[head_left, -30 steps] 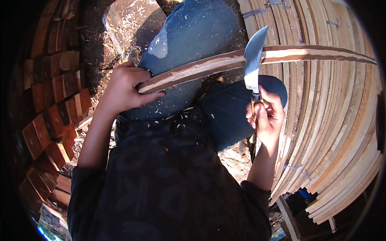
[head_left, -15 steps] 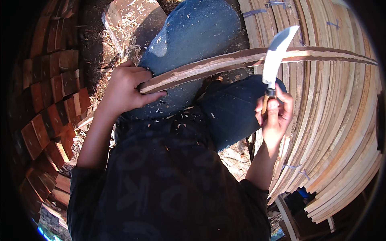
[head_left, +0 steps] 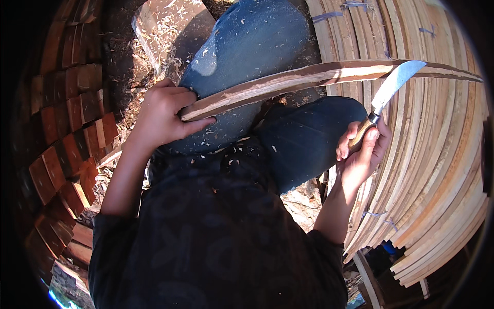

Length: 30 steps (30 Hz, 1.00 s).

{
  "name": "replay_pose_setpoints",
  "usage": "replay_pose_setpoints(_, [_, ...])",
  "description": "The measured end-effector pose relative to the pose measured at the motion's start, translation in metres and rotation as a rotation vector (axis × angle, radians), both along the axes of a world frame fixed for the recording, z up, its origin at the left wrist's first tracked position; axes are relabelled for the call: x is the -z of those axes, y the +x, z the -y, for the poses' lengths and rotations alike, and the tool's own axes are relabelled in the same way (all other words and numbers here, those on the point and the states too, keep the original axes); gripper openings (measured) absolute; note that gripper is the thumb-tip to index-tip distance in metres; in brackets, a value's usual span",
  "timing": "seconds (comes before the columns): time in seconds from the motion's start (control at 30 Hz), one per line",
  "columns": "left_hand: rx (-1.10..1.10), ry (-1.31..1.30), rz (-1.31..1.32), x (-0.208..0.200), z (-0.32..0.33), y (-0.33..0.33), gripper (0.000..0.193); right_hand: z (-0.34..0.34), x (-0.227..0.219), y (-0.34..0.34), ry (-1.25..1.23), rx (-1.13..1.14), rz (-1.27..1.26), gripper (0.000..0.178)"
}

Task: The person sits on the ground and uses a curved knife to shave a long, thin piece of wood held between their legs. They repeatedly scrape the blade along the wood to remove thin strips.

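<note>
My left hand (head_left: pixel 167 110) grips the near-left end of a long wooden strip (head_left: pixel 267 90), thumb below and fingers over it. The strip has dark brown edges and a paler rough face. It runs across my thighs to the right, over a stack of wooden slats. In my right hand (head_left: pixel 364 144) is a knife (head_left: pixel 395 85) with a broad curved blade and a wooden handle. The blade points up and to the right, its tip over the strip in this view. I cannot tell whether blade and strip touch.
Long pale slats (head_left: pixel 411 154), tied with bluish strips, lie stacked on the right. Reddish-brown wood blocks (head_left: pixel 67 139) are piled on the left. A flat board (head_left: pixel 175 31) and wood shavings lie on the ground ahead. Shavings dot my blue trousers (head_left: pixel 247 46).
The knife has swung to the right, its blade tilting further over and lower. My right hand has shifted slightly right with it. My left hand and the strip stay nearly where they were.
</note>
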<state>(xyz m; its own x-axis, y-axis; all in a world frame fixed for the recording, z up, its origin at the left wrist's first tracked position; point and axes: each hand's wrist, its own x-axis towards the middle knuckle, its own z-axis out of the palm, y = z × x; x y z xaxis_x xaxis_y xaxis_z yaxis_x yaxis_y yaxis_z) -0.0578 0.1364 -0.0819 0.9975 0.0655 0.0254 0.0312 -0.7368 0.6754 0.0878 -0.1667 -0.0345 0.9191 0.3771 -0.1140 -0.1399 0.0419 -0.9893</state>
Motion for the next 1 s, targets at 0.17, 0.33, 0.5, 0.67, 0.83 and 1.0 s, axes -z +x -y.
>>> replay_pose_setpoints(0.17, [0.005, -0.014, -0.010, 0.004, 0.000, -0.003, 0.036, 0.006, -0.001, -0.006, -0.289, -0.369, 0.062, 0.029])
replay_pose_setpoints(0.33, [-0.005, 0.006, -0.005, 0.001, 0.001, -0.001, 0.036, -0.004, 0.009, -0.012, -0.101, -0.199, -0.009, 0.028])
replay_pose_setpoints(0.5, [0.025, 0.021, -0.058, 0.000, -0.002, 0.000, 0.034, -0.007, 0.002, -0.004, 0.116, 0.011, -0.061, 0.030])
replay_pose_setpoints(0.67, [0.033, 0.021, -0.041, 0.000, -0.004, 0.000, 0.034, -0.002, 0.014, -0.021, -0.247, -0.375, 0.021, 0.032])
replay_pose_setpoints(0.83, [0.023, 0.005, -0.057, 0.000, -0.004, 0.001, 0.035, -0.010, 0.017, -0.024, -0.088, -0.282, -0.080, 0.022])
replay_pose_setpoints(1.0, [0.028, 0.004, -0.061, 0.002, -0.004, 0.000, 0.034, -0.001, 0.020, -0.022, 0.207, -0.311, -0.328, 0.027])
